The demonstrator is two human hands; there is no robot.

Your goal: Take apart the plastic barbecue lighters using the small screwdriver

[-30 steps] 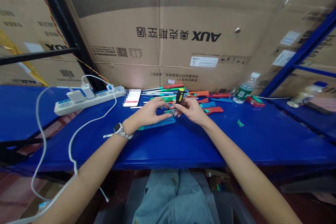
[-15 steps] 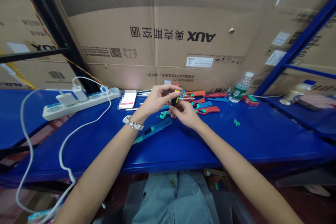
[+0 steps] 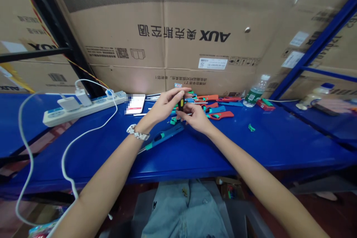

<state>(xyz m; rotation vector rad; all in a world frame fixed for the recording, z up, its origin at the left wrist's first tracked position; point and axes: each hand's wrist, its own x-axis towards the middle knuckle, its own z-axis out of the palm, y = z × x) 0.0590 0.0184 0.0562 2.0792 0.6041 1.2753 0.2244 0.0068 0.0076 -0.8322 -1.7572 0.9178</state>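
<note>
Head view. Both bare hands are at work over the blue smooth-topped table (image 3: 192, 158), close together near its middle. The left hand (image 3: 168, 105), wearing a silver-coloured bracelet with a watch (image 3: 138, 132) at the wrist, pinches the upper part of a short black-and-yellow screwdriver handle (image 3: 181, 103) between thumb and fingers. The handle stands roughly upright between the two hands, above the table. The right hand (image 3: 197, 119) has its thumb and fingers drawn in at the handle's lower end; whether they pinch the tool itself or a small part below it cannot be told, as the fingers hide the spot.

A small green plastic piece (image 3: 173, 121) shows just below the left hand's fingers. Nearer the person, a long blue plastic lighter with a green trigger and metal tube (image 3: 166, 135) lies aslant on the table. Beyond and to the right of the hands lies a loose group of similar lighters, including an orange-red plastic lighter (image 3: 223, 115), several overlapping.

Left of the group lies a white-screened phone (image 3: 135, 104), beside a long white power strip (image 3: 83, 109) with chargers plugged in. At right stand a clear plastic bottle with a green label (image 3: 254, 95) and, farther forward, a curved green plastic clip (image 3: 251, 128) lying apart.
</note>
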